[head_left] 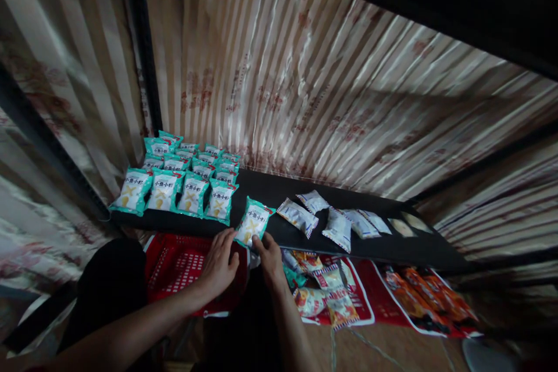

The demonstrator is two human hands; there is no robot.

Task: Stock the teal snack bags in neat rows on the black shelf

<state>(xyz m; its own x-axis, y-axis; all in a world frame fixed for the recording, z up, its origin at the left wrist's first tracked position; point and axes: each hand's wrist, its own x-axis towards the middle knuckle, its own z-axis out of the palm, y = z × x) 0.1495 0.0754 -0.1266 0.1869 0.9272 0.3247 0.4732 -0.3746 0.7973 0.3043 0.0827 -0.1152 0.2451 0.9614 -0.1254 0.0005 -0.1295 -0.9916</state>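
Note:
A teal-and-white snack bag (pixel 253 222) stands tilted at the front edge of the black shelf (pixel 261 183). My right hand (pixel 269 256) grips its lower right corner, thumb on the front face. Close to the bag's lower left edge is my left hand (pixel 220 264), fingers stretched out and thumb apart; whether the fingertips touch the bag I cannot tell. To the left, several matching teal bags (pixel 190 193) stand in rows. Right of the bag lie several white-and-blue packets (pixel 337 229), loosely spread.
Below the shelf sit a red basket (pixel 174 261) at left, one with mixed snack packets (pixel 329 290), and another with orange packets (pixel 429 296). Two pale round-marked packets (pixel 401 227) lie at the shelf's right end. Black posts (pixel 146 40) and striped sheeting (pixel 270 70) enclose the shelf.

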